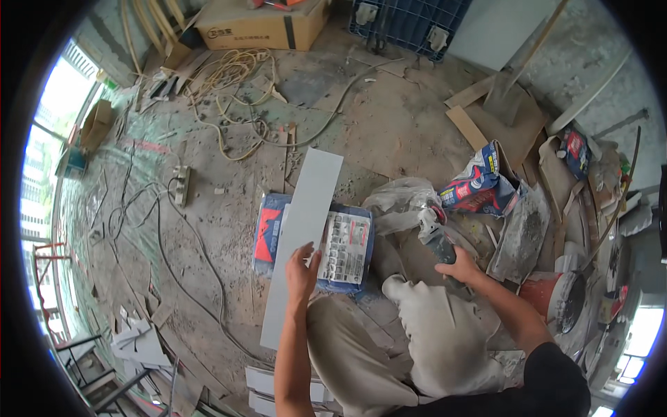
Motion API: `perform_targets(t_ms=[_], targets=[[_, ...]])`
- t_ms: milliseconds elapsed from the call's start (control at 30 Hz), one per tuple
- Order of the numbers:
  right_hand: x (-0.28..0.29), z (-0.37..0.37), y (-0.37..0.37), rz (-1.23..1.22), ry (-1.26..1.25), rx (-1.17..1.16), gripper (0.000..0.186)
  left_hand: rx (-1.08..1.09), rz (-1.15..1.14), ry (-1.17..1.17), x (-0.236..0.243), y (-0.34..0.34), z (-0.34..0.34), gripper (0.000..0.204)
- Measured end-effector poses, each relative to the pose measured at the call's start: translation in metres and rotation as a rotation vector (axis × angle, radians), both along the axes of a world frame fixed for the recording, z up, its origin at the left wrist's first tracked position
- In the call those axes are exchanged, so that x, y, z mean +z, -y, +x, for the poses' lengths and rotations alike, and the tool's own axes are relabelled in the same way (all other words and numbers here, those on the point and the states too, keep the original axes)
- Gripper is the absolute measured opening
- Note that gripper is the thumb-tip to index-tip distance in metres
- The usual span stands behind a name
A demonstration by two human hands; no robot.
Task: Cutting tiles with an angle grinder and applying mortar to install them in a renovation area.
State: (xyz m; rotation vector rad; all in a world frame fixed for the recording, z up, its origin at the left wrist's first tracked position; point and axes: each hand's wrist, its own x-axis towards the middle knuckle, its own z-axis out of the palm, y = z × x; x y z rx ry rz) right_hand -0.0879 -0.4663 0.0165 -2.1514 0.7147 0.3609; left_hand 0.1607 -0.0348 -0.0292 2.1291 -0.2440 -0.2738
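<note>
Panel [313,187] across bag [351,250], clear plastic [399,194] near grinder [439,243], power strip [182,185] left

Tile strip [316,184] across sack [351,243], left hand [301,271] on strip; angle grinder [438,243] in right hand [460,266], right of sack; power strip [181,185] left of sack; coiled cable [235,68] beyond, before cardboard box [257,31]; torn bag [481,182] beyond grinder; bucket [540,293] right of right hand

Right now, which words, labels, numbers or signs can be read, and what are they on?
I won't copy print, but it shows here:
Cardboard box: dark print on its side.
Flat bag under the grey board: lettering, plus panel print too small to read.
Crumpled bag: bold lettering, bent by folds.
Small bag, far right: too blurred.
</note>
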Motion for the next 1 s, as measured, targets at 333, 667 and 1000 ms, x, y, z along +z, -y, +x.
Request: perform_targets(t_ms=[333,667,1000], targets=[[0.006,0.167,0.006,0.525,0.296,-0.2,0.058,-0.406,0.018,0.081,0.014,0.125,0.026,0.02],[-0.072,0.274,0.001,0.3,0.245,-0.132,0.066,-0.81,-0.093,0.517,-0.016,0.236,0.041,0.048],[-0.072,0.282,0.001,0.232,0.249,-0.074,0.073,-0.866,-0.069,0.709,-0.042,0.238,0.061,0.052]])
